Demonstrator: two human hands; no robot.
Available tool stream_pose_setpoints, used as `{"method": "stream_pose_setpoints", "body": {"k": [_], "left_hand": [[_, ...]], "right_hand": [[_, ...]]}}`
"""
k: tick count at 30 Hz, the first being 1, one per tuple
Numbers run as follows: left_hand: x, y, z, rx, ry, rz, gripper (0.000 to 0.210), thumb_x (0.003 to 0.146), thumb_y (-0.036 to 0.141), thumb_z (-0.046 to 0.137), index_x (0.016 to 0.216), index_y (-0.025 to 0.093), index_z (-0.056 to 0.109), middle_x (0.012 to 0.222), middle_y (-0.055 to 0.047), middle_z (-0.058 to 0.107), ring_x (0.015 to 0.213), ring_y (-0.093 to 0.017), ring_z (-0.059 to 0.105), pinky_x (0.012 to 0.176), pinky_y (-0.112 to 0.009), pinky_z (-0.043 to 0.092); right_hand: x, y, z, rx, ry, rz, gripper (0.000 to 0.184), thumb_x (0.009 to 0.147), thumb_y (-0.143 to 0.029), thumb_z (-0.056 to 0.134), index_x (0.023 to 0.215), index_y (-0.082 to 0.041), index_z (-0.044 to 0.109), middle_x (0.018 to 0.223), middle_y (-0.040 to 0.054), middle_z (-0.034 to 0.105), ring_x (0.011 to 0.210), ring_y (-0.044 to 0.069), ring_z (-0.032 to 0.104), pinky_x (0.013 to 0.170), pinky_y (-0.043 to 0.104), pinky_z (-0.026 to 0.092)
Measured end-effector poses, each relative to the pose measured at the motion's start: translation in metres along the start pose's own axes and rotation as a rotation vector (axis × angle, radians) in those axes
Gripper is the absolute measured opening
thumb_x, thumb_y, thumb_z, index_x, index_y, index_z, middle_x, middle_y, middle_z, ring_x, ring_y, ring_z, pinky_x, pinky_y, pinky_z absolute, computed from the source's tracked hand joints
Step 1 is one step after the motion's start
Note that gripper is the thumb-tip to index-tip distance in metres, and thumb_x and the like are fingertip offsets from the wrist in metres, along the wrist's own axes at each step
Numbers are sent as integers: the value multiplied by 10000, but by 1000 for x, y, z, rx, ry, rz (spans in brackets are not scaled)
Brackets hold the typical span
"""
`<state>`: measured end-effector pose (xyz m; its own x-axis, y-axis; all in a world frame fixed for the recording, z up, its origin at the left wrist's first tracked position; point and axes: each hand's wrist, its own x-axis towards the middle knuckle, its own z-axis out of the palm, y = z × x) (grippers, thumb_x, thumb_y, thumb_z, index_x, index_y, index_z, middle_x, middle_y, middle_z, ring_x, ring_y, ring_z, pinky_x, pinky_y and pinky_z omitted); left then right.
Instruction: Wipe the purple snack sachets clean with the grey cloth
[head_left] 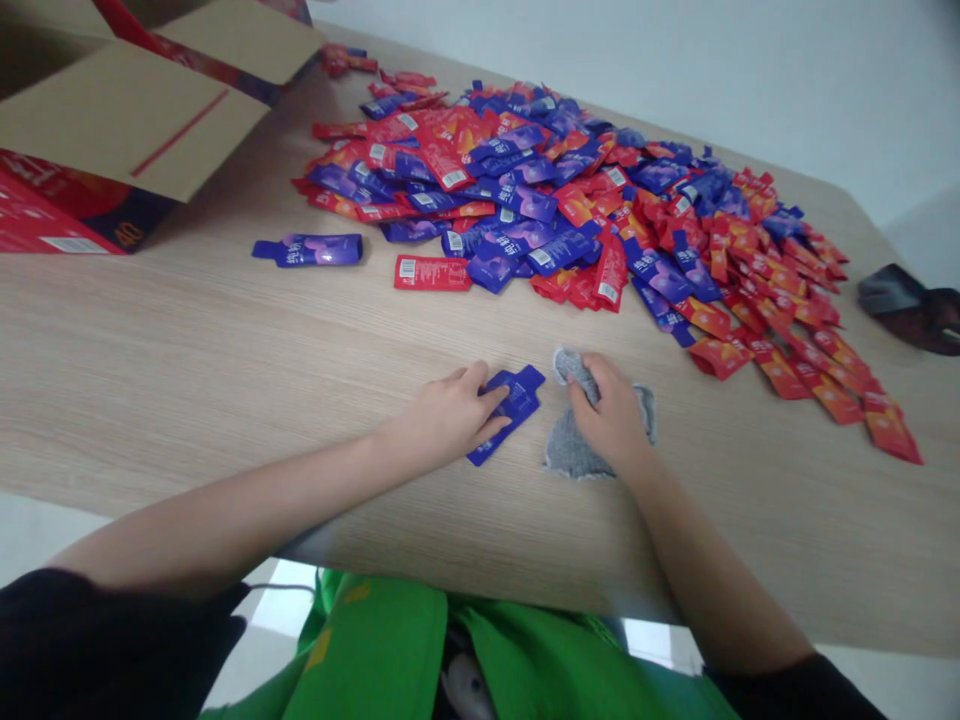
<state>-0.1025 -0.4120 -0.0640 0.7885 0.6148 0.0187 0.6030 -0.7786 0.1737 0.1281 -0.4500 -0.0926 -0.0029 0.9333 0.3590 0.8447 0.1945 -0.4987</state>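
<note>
A purple sachet [519, 402] with a narrow tab at its top lies flat and slanted on the table in front of me. My left hand [459, 412] holds it down, thumb and fingers on its face and left edge. To its right, my right hand [609, 408] grips a bunched part of a grey cloth [577, 450]. The rest of that cloth spreads on the table beneath the hand, with a small gap between it and the sachet. Part of the cloth is hidden by my palm.
A large heap of red and purple sachets [510, 190] covers the table's far side. One purple sachet [319, 250] lies apart at left, near an open cardboard box [142, 120]. A dark object [900, 300] sits at the right edge of the wooden table [187, 380].
</note>
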Motion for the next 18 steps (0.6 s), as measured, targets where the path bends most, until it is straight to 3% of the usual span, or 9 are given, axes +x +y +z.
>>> {"method": "stream_pose_setpoints", "body": {"k": [2,5,8,11,13,15,18], "left_hand": [[-3,5,-1,5,-72,-99,435,985,389,464,1308,118,573,1090,-151,637,798,-230,667,664,-339,531],[-5,9,-3,-45,-152,-147,496,987,405,464,1346,69,525,1004,-154,689,784,-249,686,651,-348,529],[-4,3,-4,-178,-144,-83,431,990,372,472,1338,127,545,985,-110,708,842,-221,685,730,-325,525],[-1,-12,-3,-181,-13,100,472,951,268,546,1417,241,471,1276,-92,619,1135,-235,589,923,-354,463],[1,-21,1,-110,13,234,511,946,243,551,1439,299,434,1460,-58,483,1303,-263,452,1017,-405,386],[2,-25,5,-50,-23,306,458,975,275,511,1427,316,445,1509,-21,433,1352,-267,390,1041,-423,345],[0,-17,8,50,-24,206,436,986,387,494,1404,266,480,1428,-48,520,1270,-284,455,981,-418,370]], "right_hand": [[-2,-6,1,63,-49,-79,236,881,-189,480,1095,-235,568,1104,90,648,1066,253,594,949,437,473],[-2,-11,4,103,-145,-165,241,876,-174,482,1091,-234,574,1147,89,630,1102,243,577,986,432,453],[4,-1,1,61,19,-53,184,863,-188,494,1024,-215,578,1101,105,607,1059,246,576,959,435,459],[8,13,-8,3,193,65,123,844,-227,524,959,-213,566,1026,97,580,990,246,572,924,441,463],[8,17,-12,-8,199,74,109,838,-237,530,941,-216,557,998,87,570,969,242,569,911,437,462],[7,16,-14,-4,178,56,94,836,-237,532,926,-218,550,988,83,567,962,239,570,903,428,463],[6,14,-14,4,174,53,81,830,-228,534,911,-224,543,978,77,570,951,235,574,889,419,468]]}}
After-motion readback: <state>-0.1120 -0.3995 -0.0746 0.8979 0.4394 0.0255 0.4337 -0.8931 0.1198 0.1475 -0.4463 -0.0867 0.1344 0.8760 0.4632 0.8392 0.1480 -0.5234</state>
